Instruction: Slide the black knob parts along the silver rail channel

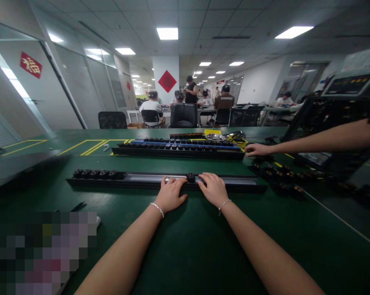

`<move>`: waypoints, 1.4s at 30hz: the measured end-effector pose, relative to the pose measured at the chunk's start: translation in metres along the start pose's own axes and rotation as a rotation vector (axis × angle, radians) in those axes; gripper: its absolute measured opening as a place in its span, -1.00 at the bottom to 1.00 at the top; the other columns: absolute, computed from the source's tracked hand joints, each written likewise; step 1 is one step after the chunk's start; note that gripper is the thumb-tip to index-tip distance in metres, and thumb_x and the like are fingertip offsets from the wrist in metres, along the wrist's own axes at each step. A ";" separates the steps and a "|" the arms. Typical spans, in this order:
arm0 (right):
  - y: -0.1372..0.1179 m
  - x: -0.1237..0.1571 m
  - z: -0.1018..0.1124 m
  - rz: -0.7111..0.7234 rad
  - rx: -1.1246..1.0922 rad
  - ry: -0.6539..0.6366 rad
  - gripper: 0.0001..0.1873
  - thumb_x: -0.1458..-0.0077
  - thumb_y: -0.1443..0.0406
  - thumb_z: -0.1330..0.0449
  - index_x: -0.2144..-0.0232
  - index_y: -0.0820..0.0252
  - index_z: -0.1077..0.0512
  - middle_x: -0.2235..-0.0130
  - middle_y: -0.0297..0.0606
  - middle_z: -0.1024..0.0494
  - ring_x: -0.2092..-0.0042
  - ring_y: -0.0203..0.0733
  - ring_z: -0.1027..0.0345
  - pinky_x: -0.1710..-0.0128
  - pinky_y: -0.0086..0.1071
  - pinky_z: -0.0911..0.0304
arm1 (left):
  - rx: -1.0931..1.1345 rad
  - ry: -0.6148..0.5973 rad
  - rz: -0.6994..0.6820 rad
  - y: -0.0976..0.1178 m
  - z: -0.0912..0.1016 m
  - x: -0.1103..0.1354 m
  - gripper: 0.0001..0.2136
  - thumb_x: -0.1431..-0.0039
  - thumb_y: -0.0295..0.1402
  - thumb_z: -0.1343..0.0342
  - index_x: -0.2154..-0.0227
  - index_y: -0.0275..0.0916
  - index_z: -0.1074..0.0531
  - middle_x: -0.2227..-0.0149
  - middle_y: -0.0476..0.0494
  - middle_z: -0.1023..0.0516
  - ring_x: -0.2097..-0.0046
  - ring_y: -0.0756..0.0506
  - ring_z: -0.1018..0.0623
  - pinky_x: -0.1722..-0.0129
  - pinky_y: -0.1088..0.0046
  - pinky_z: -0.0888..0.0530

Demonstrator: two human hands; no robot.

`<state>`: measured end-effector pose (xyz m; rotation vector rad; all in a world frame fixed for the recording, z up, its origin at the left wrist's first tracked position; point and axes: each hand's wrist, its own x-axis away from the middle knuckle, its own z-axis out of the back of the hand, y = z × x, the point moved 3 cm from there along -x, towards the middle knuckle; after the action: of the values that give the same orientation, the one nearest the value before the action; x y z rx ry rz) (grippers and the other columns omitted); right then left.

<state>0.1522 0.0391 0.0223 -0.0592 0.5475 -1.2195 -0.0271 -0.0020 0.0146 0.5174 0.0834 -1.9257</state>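
Observation:
A long black rail (148,186) with a shiny inner channel lies across the table before me. Several black block-shaped parts (94,173) sit in a row at its left end. One lone small black block (190,177) stands in the channel between my hands. My left hand (172,194) rests on the rail just left of this block, thumb apart and fingers stretched out. On the block's right side, my right hand (214,189) lies over the rail with its fingers extended. Whether the fingertips press on the block I cannot tell.
Behind is a second black rail (179,153) filled with parts. A co-worker's hand (258,150) reaches in from the right, above a pile of dark parts (291,178). A yellow object (212,132) and cables lie farther back. A blurred-out object (50,254) lies front left.

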 end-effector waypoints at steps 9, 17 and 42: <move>-0.003 0.000 0.001 -0.058 -0.007 0.006 -0.60 -0.14 0.12 0.03 0.04 0.03 -0.40 -0.06 -0.27 -0.40 -0.09 -0.14 -0.14 -0.06 -0.19 0.03 | 0.005 -0.008 -0.020 0.006 -0.004 -0.002 -0.50 -0.02 -0.24 -0.11 -0.05 -0.05 -0.17 -0.12 -0.04 -0.38 -0.07 -0.19 -0.34 -0.20 -0.07 0.08; -0.005 -0.002 0.000 -0.095 -0.009 0.001 -0.59 -0.11 0.06 0.00 0.04 -0.03 -0.40 -0.05 -0.28 -0.40 -0.10 -0.11 -0.12 -0.07 -0.15 0.06 | -0.036 -0.015 -0.005 0.010 -0.003 -0.005 -0.52 -0.01 -0.23 -0.09 -0.04 -0.07 -0.19 -0.11 -0.06 -0.39 -0.04 -0.19 -0.36 -0.16 -0.05 0.00; -0.016 -0.003 -0.010 -0.235 -0.085 0.167 -0.66 -0.02 0.08 -0.08 0.20 0.02 -0.48 0.04 -0.25 -0.46 -0.03 -0.10 -0.19 -0.14 -0.08 0.23 | -0.072 0.000 -0.037 0.014 -0.007 -0.004 -0.43 0.01 -0.27 -0.09 -0.11 -0.19 -0.15 -0.25 -0.23 -0.14 -0.24 -0.23 -0.13 -0.20 0.06 -0.04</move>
<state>0.1337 0.0385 0.0198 -0.0960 0.7544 -1.4376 -0.0112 -0.0019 0.0123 0.4702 0.1624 -1.9512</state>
